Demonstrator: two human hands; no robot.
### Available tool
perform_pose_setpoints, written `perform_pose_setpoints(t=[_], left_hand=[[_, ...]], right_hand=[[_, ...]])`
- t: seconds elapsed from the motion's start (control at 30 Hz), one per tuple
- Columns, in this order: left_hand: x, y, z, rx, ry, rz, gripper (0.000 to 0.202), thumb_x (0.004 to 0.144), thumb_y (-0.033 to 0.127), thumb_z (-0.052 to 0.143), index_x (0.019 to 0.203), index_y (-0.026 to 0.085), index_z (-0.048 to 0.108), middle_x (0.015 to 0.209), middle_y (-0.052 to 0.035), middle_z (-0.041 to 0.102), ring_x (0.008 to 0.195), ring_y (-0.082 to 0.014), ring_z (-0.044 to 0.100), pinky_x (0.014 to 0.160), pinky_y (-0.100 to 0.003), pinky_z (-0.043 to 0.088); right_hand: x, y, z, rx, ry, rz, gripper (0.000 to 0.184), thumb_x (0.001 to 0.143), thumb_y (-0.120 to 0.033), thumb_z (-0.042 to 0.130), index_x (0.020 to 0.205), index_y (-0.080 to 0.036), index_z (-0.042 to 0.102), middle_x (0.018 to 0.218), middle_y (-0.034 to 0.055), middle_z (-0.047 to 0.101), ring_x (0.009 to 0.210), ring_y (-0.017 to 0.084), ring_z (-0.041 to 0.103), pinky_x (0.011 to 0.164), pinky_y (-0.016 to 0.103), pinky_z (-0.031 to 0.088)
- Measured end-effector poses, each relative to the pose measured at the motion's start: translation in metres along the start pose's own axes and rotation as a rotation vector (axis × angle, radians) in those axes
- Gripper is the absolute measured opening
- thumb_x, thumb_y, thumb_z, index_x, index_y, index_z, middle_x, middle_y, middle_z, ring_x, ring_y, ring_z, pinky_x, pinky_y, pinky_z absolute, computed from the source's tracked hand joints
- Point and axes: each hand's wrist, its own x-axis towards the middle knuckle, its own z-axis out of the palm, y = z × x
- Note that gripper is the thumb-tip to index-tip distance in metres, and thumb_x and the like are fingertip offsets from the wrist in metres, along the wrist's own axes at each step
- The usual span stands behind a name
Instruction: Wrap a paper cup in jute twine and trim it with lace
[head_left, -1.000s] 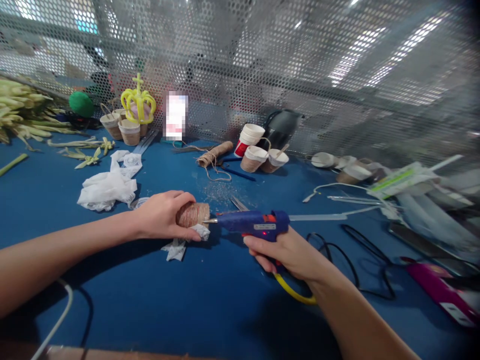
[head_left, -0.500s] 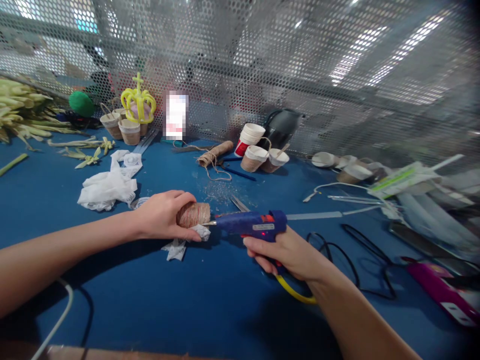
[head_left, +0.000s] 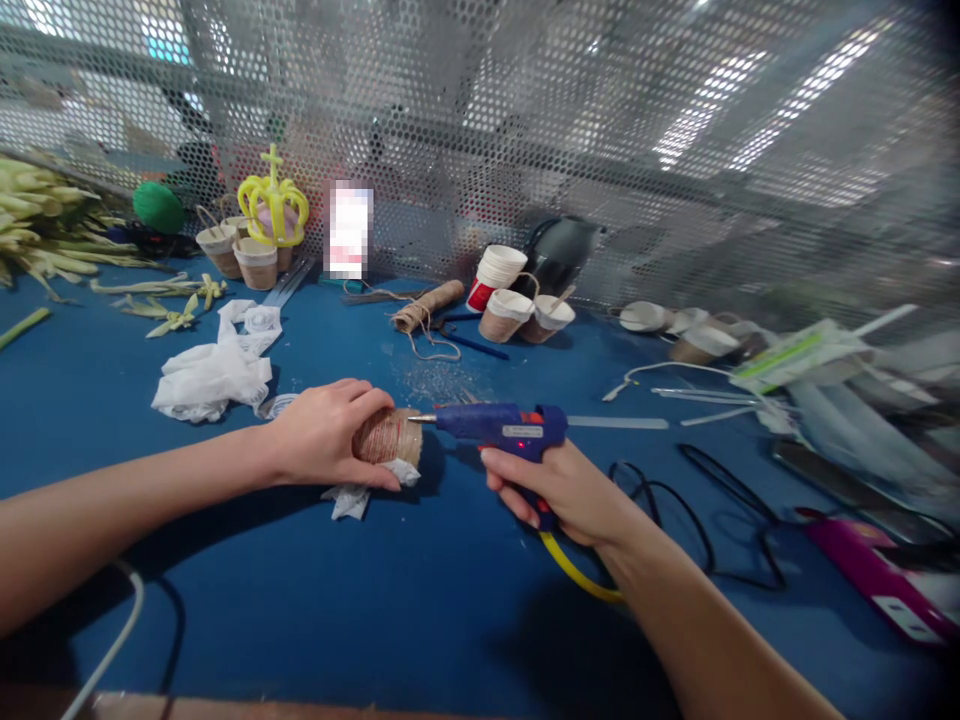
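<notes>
My left hand (head_left: 322, 432) is wrapped round a twine-covered cup (head_left: 390, 437) lying on its side on the blue table (head_left: 360, 600), with a scrap of white lace (head_left: 352, 496) under it. My right hand (head_left: 570, 492) grips a blue hot glue gun (head_left: 504, 426) with a red light on its side. The gun's metal nozzle points left and touches the cup's upper rim. A clear glue stick (head_left: 616, 423) sticks out behind the gun, and a yellow cord (head_left: 574, 570) runs from its handle.
A perforated metal screen (head_left: 525, 130) closes the back. Near it stand paper cups (head_left: 517, 300), a twine roll (head_left: 427, 305), a yellow crown (head_left: 274, 205) and a green ball (head_left: 159, 207). White lace (head_left: 214, 370) lies at left, black cable (head_left: 712, 510) and a magenta tool (head_left: 877, 570) at right.
My right hand has raised the glue gun and shifted it left, so the nozzle went from the cup's lower edge to its upper rim. The left hand has kept its hold.
</notes>
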Motion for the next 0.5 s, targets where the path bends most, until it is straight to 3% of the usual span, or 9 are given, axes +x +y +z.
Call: perform_pose_setpoints(t=[0.5], left_hand=[[0.0015, -0.0038, 0.0025, -0.064, -0.021, -0.063, 0.065, 0.063, 0.067, 0.051, 0.101, 0.014, 0.053, 0.091, -0.0109, 0.061, 0.079, -0.0241, 0.060, 0.066, -0.035, 0.048]], right_hand=[[-0.0015, 0.0041, -0.0016, 0.021, -0.081, 0.032, 0.032, 0.073, -0.041, 0.060, 0.057, -0.014, 0.054, 0.033, -0.0054, 0.048, 0.027, 0.003, 0.036, 0.030, 0.015, 0.026]])
